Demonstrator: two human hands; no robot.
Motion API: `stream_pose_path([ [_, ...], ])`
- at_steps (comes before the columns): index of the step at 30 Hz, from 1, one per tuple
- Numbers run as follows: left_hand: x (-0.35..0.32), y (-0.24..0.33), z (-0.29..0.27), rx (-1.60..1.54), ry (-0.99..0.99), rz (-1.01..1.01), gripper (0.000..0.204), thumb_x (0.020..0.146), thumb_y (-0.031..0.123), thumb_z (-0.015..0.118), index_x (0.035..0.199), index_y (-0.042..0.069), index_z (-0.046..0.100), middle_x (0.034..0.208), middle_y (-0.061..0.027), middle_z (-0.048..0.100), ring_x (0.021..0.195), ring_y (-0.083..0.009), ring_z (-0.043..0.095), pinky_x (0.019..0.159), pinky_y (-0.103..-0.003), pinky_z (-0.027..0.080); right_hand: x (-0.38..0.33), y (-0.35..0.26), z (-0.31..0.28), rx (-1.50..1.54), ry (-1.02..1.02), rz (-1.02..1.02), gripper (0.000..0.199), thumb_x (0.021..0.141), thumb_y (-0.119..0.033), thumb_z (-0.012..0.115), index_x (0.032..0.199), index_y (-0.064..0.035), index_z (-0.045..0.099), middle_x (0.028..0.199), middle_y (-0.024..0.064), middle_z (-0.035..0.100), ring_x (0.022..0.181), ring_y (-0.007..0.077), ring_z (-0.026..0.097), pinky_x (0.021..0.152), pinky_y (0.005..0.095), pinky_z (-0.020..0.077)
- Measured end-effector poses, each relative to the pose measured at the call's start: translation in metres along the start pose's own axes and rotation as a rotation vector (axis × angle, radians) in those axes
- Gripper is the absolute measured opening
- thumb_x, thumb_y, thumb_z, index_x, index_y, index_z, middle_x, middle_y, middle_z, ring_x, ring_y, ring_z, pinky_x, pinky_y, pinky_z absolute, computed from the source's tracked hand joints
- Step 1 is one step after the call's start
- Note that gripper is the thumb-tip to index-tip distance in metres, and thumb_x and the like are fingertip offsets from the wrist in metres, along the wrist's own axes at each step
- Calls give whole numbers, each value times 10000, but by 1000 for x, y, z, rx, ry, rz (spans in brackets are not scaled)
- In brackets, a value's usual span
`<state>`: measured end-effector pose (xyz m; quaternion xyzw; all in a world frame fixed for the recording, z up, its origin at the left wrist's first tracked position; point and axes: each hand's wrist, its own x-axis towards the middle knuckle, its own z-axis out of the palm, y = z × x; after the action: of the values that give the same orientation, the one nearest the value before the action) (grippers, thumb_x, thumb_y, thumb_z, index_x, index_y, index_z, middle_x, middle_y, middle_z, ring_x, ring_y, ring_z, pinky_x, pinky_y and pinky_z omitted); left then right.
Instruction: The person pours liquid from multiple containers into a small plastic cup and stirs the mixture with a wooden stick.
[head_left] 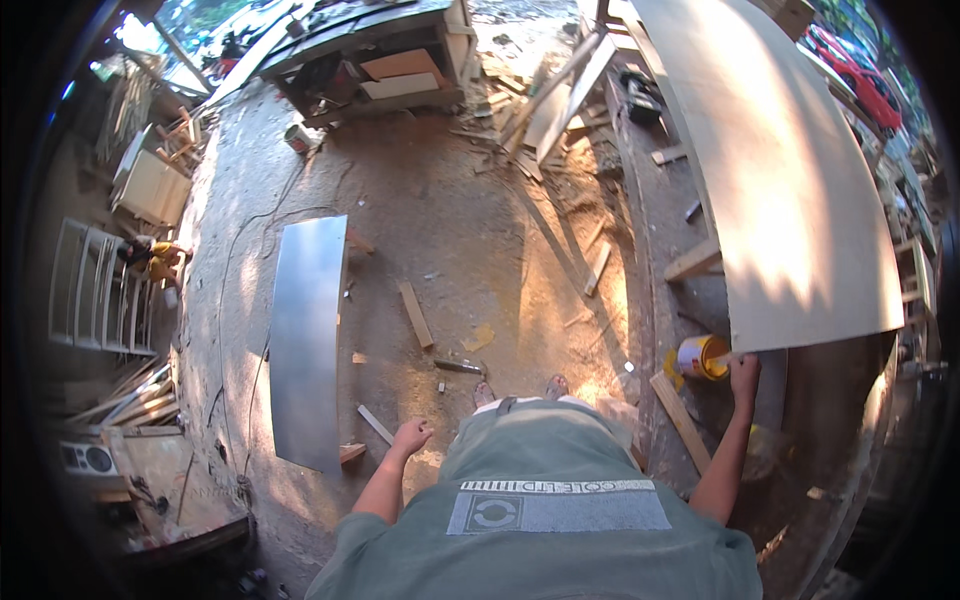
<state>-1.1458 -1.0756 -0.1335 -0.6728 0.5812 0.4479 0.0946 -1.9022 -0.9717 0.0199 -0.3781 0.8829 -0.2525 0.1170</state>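
My right hand (743,371) is closed at the mouth of a tilted can (692,356) with a yellow inside, beside the large pale wooden board. Whatever its fingers hold is too small to make out. Yellow smears mark the surface next to the can. On the other side, my left hand (412,436) hangs in the air with its fingers curled in and nothing visible in them. Below and left of it, a long panel with a smooth grey-blue top (308,345) rests on wooden supports.
The big pale board (775,160) spans the right side on a raised bench. A hammer (459,366) and a wood offcut (416,315) lie on the floor ahead. Scrap wood (545,115) is heaped at the far side, near a cluttered workbench (375,60). A cable (232,300) runs along the left floor.
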Motion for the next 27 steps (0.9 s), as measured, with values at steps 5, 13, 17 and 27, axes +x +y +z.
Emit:
stream_pose_path([
  [5, -17, 10, -2, 209, 31, 180, 474, 833, 354, 614, 1205, 62, 627, 1044, -195, 685, 992, -373, 641, 861, -453, 504, 18, 32, 20, -65, 291, -51, 253, 849, -149, 653, 916, 94, 631, 872, 243, 678, 794, 390, 654, 701, 437, 479],
  [13, -84, 34, -36, 343, -142, 782, 880, 792, 500, 679, 1493, 131, 295, 1530, -165, 308, 1368, -379, 347, 1080, -490, 343, 9, 35, 9, -101, 65, 44, 260, 823, -151, 648, 929, 86, 625, 874, 253, 655, 856, 428, 630, 761, 469, 484],
  [17, -105, 44, -21, 170, -44, 909, 958, 822, 504, 633, 1540, 93, 151, 1584, -179, 164, 1430, -379, 237, 1147, -475, 244, 10, 21, 22, 114, 106, -7, 219, 824, -133, 650, 912, 68, 638, 817, 200, 662, 788, 376, 644, 737, 426, 495],
  [27, -100, 119, -48, 189, -67, 1194, 814, 874, 449, 582, 1502, 52, 249, 1586, -199, 145, 1438, -369, 217, 1165, -458, 227, 8, 25, 10, -202, 25, 44, 195, 888, -120, 601, 927, 66, 644, 858, 191, 679, 771, 340, 640, 724, 422, 494],
])
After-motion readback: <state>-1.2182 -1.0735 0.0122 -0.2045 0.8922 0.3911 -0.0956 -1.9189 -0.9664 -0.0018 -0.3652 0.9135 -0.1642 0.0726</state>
